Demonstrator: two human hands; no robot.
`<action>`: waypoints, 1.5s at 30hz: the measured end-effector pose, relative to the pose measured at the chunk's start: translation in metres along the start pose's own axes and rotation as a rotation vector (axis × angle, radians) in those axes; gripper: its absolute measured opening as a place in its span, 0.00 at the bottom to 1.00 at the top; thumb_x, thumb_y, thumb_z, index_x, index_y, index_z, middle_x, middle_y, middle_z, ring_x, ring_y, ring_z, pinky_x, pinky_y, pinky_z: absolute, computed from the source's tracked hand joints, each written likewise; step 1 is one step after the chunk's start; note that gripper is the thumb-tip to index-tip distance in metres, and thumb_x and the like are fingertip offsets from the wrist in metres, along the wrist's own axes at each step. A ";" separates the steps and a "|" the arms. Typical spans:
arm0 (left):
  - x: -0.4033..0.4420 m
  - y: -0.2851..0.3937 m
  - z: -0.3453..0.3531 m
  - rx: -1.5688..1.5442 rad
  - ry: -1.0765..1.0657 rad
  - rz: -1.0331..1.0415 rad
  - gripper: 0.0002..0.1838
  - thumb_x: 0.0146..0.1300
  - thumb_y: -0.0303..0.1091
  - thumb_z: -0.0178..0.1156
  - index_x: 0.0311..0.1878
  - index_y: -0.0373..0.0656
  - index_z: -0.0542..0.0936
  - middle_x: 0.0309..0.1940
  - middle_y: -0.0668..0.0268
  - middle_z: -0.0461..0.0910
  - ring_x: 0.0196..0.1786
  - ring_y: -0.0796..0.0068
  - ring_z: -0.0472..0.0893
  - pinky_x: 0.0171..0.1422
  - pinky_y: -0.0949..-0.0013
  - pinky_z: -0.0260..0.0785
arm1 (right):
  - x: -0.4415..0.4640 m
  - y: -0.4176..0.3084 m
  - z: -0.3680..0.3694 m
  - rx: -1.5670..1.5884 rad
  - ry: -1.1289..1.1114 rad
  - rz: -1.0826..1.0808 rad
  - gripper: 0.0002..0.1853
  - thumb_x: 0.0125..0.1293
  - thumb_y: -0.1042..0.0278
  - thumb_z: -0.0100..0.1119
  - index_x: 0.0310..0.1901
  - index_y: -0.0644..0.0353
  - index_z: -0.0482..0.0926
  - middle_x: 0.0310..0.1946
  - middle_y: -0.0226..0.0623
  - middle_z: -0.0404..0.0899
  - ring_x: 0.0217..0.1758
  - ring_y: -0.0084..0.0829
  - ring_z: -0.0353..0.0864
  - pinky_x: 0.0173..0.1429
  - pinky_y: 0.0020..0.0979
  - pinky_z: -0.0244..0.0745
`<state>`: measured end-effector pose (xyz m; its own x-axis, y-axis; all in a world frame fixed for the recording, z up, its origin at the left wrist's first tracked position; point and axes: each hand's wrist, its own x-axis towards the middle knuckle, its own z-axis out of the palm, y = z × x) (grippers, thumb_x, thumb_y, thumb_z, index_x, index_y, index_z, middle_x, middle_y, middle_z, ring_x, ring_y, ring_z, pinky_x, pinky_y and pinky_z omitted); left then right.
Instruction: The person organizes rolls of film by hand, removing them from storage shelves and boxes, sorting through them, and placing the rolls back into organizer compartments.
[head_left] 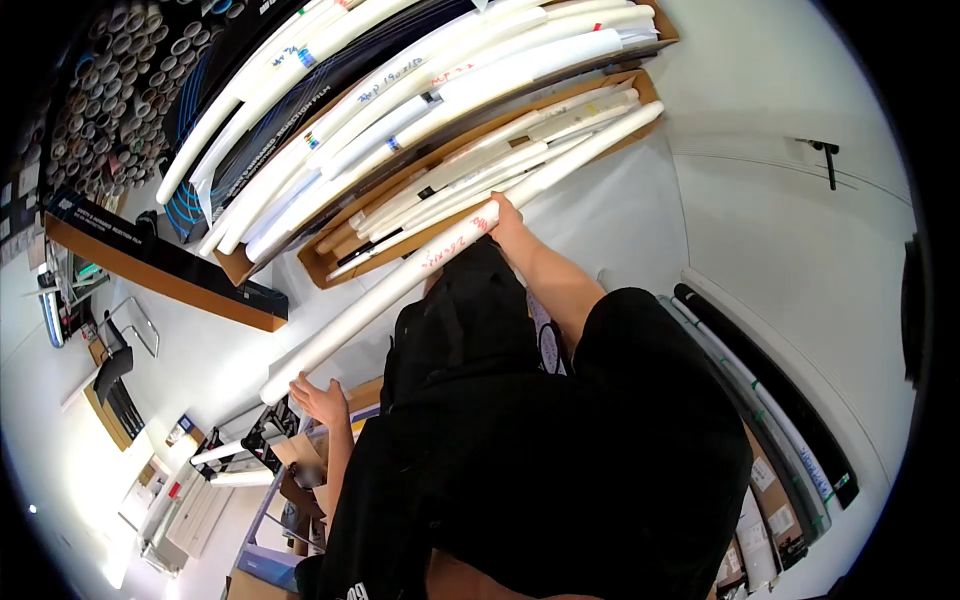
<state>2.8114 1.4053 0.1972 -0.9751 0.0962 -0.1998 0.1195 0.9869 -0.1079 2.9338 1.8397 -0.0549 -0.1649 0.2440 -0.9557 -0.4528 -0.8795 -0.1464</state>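
A long white roll (380, 300) with red handwriting slants across the view in front of my black-clothed body. Around its upper middle, beside the red marks, my right hand (507, 217) is closed. My left hand (320, 400) holds the roll near its lower left end, with the fingertips against its near side and part of the grip hidden. The roll's upper right end reaches over the edge of an open cardboard box (318, 268) filled with thinner white rolls.
Behind lies another box of thick white rolls (440, 100), some hand-marked. Many tube ends (120, 90) are stacked at upper left, above a long black-and-brown carton (165, 265). Wrapped rolls (770, 400) lean along the right wall. A metal-framed rack (245, 455) stands at lower left.
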 end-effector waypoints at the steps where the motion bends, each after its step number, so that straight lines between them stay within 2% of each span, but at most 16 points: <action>1: -0.005 -0.004 0.004 0.004 0.043 0.023 0.41 0.47 0.35 0.65 0.67 0.44 0.61 0.68 0.42 0.53 0.71 0.41 0.52 0.71 0.45 0.49 | 0.003 0.000 0.001 0.013 -0.009 -0.014 0.23 0.60 0.71 0.61 0.55 0.68 0.67 0.45 0.51 0.74 0.47 0.50 0.77 0.49 0.57 0.77; 5: -0.025 0.016 -0.008 0.013 -0.060 -0.027 0.43 0.48 0.33 0.65 0.68 0.40 0.58 0.68 0.41 0.52 0.71 0.41 0.52 0.71 0.46 0.50 | 0.030 0.009 0.005 -0.059 0.052 -0.066 0.25 0.59 0.72 0.63 0.56 0.68 0.66 0.48 0.51 0.74 0.46 0.49 0.78 0.45 0.54 0.79; 10: -0.033 0.016 0.001 -0.050 -0.070 -0.015 0.42 0.47 0.32 0.65 0.67 0.40 0.60 0.68 0.40 0.53 0.70 0.41 0.54 0.71 0.47 0.51 | 0.023 -0.001 0.019 -0.107 0.159 -0.105 0.28 0.58 0.73 0.64 0.58 0.69 0.65 0.50 0.52 0.73 0.48 0.49 0.78 0.47 0.53 0.79; 12: -0.035 0.010 0.008 -0.063 -0.053 -0.016 0.41 0.47 0.32 0.66 0.66 0.40 0.60 0.68 0.40 0.53 0.69 0.41 0.55 0.71 0.48 0.51 | 0.033 -0.002 0.021 -0.069 0.066 -0.177 0.29 0.59 0.70 0.64 0.60 0.67 0.64 0.52 0.51 0.73 0.51 0.49 0.77 0.50 0.54 0.77; 14: -0.034 0.006 0.009 -0.099 -0.070 -0.003 0.41 0.46 0.32 0.66 0.66 0.39 0.61 0.67 0.40 0.55 0.69 0.41 0.56 0.71 0.49 0.52 | 0.062 -0.008 0.015 -0.106 0.062 -0.042 0.27 0.63 0.63 0.61 0.61 0.59 0.65 0.53 0.47 0.73 0.54 0.48 0.75 0.56 0.53 0.74; 15: -0.035 0.008 0.007 -0.082 -0.102 -0.045 0.42 0.46 0.33 0.66 0.66 0.39 0.61 0.67 0.40 0.55 0.69 0.41 0.56 0.70 0.49 0.54 | 0.067 -0.013 0.010 -0.162 0.025 -0.025 0.25 0.63 0.62 0.60 0.60 0.58 0.67 0.52 0.45 0.74 0.53 0.46 0.76 0.54 0.53 0.74; 16: -0.034 0.004 0.009 -0.061 -0.106 -0.031 0.42 0.46 0.34 0.67 0.66 0.39 0.61 0.67 0.41 0.56 0.69 0.41 0.56 0.70 0.50 0.55 | 0.132 -0.010 -0.021 -0.215 -0.086 -0.027 0.29 0.59 0.64 0.65 0.61 0.55 0.67 0.40 0.40 0.76 0.40 0.38 0.78 0.37 0.45 0.76; 17: -0.035 0.001 0.009 -0.073 -0.115 -0.031 0.42 0.47 0.35 0.65 0.67 0.40 0.60 0.67 0.42 0.55 0.69 0.41 0.55 0.70 0.49 0.53 | 0.122 -0.024 -0.029 -0.543 -0.135 -0.056 0.27 0.58 0.67 0.64 0.59 0.54 0.67 0.32 0.36 0.74 0.33 0.32 0.76 0.28 0.37 0.72; 18: -0.034 0.002 0.010 -0.094 -0.124 -0.023 0.42 0.48 0.37 0.64 0.68 0.41 0.59 0.67 0.42 0.54 0.69 0.40 0.54 0.70 0.48 0.52 | 0.052 -0.033 0.003 -0.635 0.094 -0.145 0.25 0.58 0.69 0.61 0.59 0.53 0.68 0.30 0.33 0.71 0.30 0.29 0.72 0.27 0.32 0.68; 19: -0.032 0.002 0.011 -0.092 -0.119 -0.032 0.42 0.48 0.37 0.64 0.68 0.41 0.59 0.67 0.42 0.54 0.69 0.40 0.54 0.70 0.48 0.52 | 0.051 -0.038 0.000 -0.735 0.066 -0.123 0.27 0.58 0.68 0.61 0.61 0.49 0.68 0.34 0.34 0.72 0.32 0.29 0.72 0.33 0.37 0.71; 20: -0.031 0.003 0.012 -0.098 -0.129 -0.054 0.42 0.48 0.36 0.64 0.67 0.41 0.59 0.67 0.42 0.55 0.69 0.40 0.55 0.70 0.48 0.52 | 0.046 -0.039 0.001 -0.739 0.061 -0.123 0.27 0.58 0.68 0.61 0.61 0.49 0.68 0.34 0.34 0.72 0.32 0.29 0.72 0.33 0.37 0.71; 22: -0.029 0.002 0.019 -0.108 -0.139 -0.081 0.42 0.48 0.36 0.64 0.67 0.41 0.59 0.67 0.43 0.56 0.69 0.40 0.55 0.70 0.48 0.52 | 0.034 -0.040 -0.003 -0.748 0.054 -0.121 0.20 0.59 0.63 0.60 0.54 0.48 0.70 0.42 0.35 0.73 0.45 0.36 0.76 0.50 0.50 0.71; 31: -0.017 0.020 0.026 -0.204 -0.222 -0.076 0.39 0.48 0.35 0.65 0.65 0.40 0.62 0.66 0.43 0.58 0.68 0.43 0.59 0.70 0.52 0.54 | 0.021 -0.060 -0.065 -0.796 0.127 -0.055 0.21 0.59 0.65 0.58 0.56 0.51 0.69 0.46 0.38 0.73 0.46 0.37 0.77 0.48 0.44 0.76; 37: -0.019 0.012 0.056 -0.243 -0.199 -0.050 0.37 0.48 0.35 0.64 0.64 0.40 0.63 0.64 0.44 0.61 0.65 0.44 0.62 0.69 0.53 0.57 | -0.001 -0.056 -0.070 -0.870 0.115 -0.033 0.21 0.59 0.64 0.59 0.55 0.51 0.70 0.46 0.37 0.74 0.46 0.36 0.77 0.49 0.42 0.76; 43: -0.005 0.007 0.076 -0.231 -0.414 -0.044 0.35 0.49 0.37 0.64 0.62 0.42 0.66 0.62 0.51 0.65 0.64 0.48 0.65 0.67 0.53 0.61 | -0.021 -0.041 -0.076 -0.897 -0.010 -0.060 0.22 0.60 0.61 0.59 0.57 0.51 0.69 0.47 0.38 0.75 0.49 0.36 0.78 0.50 0.40 0.76; 45: 0.021 0.006 0.090 -0.074 -0.573 -0.015 0.33 0.50 0.40 0.63 0.61 0.45 0.67 0.60 0.53 0.68 0.63 0.50 0.67 0.65 0.52 0.64 | -0.038 -0.033 -0.073 -0.844 -0.014 -0.077 0.23 0.61 0.61 0.58 0.57 0.51 0.68 0.48 0.39 0.75 0.49 0.36 0.78 0.50 0.40 0.76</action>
<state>2.8087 1.4014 0.1048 -0.7175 0.0169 -0.6963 0.0729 0.9960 -0.0509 3.0195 1.8293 -0.0321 -0.1732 0.3162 -0.9327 0.3417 -0.8689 -0.3580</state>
